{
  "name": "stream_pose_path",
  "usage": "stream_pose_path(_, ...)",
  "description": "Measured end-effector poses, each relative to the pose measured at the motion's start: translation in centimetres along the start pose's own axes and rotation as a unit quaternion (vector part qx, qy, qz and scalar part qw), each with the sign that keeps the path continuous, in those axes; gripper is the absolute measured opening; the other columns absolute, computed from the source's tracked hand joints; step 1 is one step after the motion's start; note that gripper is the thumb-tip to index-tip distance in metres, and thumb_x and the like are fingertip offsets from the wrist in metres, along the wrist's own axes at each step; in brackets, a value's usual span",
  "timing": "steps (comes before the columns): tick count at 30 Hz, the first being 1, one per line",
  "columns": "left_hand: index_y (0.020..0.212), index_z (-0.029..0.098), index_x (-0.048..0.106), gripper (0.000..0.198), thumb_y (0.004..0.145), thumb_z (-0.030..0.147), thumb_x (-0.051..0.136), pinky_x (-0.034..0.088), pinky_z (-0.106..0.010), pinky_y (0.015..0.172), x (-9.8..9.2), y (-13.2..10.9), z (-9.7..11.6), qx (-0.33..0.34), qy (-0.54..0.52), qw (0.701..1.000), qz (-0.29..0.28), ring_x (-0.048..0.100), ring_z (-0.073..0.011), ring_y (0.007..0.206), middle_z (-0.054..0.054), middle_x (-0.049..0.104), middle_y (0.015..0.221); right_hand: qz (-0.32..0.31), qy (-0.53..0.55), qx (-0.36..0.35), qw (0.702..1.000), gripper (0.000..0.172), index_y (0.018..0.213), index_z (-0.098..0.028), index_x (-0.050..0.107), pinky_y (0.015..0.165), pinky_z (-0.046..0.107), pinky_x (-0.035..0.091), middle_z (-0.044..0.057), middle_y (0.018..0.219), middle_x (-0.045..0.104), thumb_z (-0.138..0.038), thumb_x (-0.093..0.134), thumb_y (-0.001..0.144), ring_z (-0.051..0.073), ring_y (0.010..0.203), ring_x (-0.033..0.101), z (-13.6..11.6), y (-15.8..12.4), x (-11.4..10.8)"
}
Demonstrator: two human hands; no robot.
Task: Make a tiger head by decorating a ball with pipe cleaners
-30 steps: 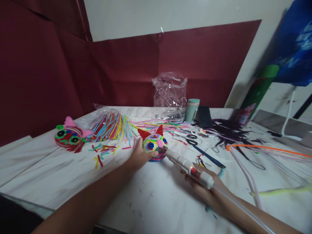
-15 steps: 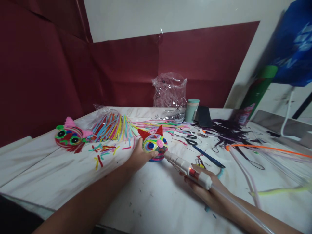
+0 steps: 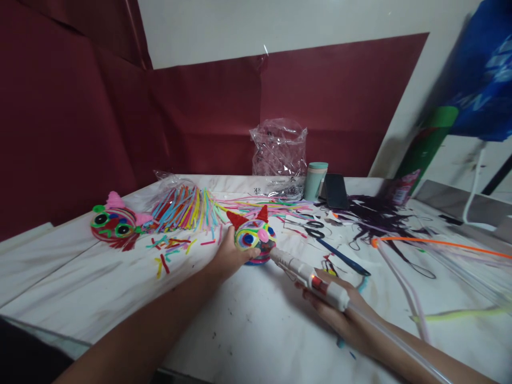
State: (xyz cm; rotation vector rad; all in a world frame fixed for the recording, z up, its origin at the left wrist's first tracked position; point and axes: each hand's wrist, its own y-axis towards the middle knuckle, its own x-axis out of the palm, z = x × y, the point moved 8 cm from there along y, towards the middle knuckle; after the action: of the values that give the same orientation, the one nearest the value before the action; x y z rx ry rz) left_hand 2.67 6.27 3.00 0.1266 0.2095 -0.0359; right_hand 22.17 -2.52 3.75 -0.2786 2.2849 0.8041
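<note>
My left hand is closed round the left side of a colourful pipe-cleaner animal head with red pointed ears, blue-and-white eyes and a pink nose. In my right hand lies a white hot glue gun, a small light glowing on its body and a clear glue stick trailing from its back. The gun's nozzle touches, or nearly touches, the dark mouth patch below the pink nose. A second pipe-cleaner head with pink ears and green-rimmed eyes rests at the table's left.
Bundled pipe cleaners and short cut pieces lie on the marble-patterned table. Behind are a clear plastic bag, a green cup and a phone. Scissors, a dark blue tool and dark purple strands lie to the right.
Almost nothing differs. The view has shifted very slightly, while both hands, the animal head and the glue gun keep their places.
</note>
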Motion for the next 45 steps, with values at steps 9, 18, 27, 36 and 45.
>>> stream_pose_path(9,0.119,0.017,0.04,0.073,0.058,0.03,0.077,0.043,-0.037,0.095,-0.41,0.28,-0.94,-0.013,0.025,0.999,0.014,0.053,-0.0263,0.112,-0.01,0.059,0.116,0.015,0.007,0.02,1.0,0.012,0.077,-0.02,0.048,0.061,0.028,0.046,0.004,0.073,0.058,-0.023,0.04,0.084,0.017,0.069,0.058,0.6,-0.12,0.11)
stream_pose_path(18,0.111,0.018,0.044,0.061,0.059,0.028,0.075,0.047,-0.035,0.089,-0.09,-0.03,-0.1,0.003,0.021,1.0,-0.003,0.057,-0.0242,0.105,-0.006,0.062,0.108,0.003,0.014,0.004,1.0,0.01,0.078,-0.021,0.049,0.062,0.027,0.047,0.004,0.074,0.058,-0.025,0.043,0.085,0.017,0.07,0.059,0.11,0.04,-0.05)
stream_pose_path(27,0.107,0.019,0.044,0.055,0.061,0.028,0.073,0.048,-0.033,0.084,0.01,0.23,-0.38,0.025,0.031,0.999,-0.011,0.059,-0.0224,0.098,-0.004,0.062,0.102,-0.003,0.004,0.002,1.0,0.011,0.082,-0.02,0.052,0.064,0.028,0.047,0.004,0.076,0.059,-0.023,0.041,0.084,0.017,0.071,0.06,-0.02,0.04,-0.06)
stream_pose_path(36,0.101,0.019,0.043,0.052,0.06,0.027,0.074,0.049,-0.031,0.078,0.29,0.31,-0.69,0.025,-0.014,0.999,-0.025,0.06,-0.0201,0.091,-0.003,0.062,0.095,-0.023,-0.008,0.003,1.0,0.009,0.083,-0.019,0.051,0.065,0.027,0.048,0.005,0.078,0.06,-0.022,0.042,0.084,0.017,0.074,0.06,0.04,0.1,-0.01)
stream_pose_path(45,0.104,0.018,0.043,0.055,0.06,0.031,0.075,0.048,-0.032,0.08,0.22,0.41,-0.75,0.02,-0.006,1.0,-0.023,0.059,-0.0223,0.096,-0.004,0.062,0.098,0.004,0.0,-0.005,1.0,0.01,0.077,-0.021,0.05,0.061,0.026,0.045,0.003,0.073,0.057,-0.023,0.042,0.083,0.016,0.067,0.058,-0.07,-0.08,0.18)
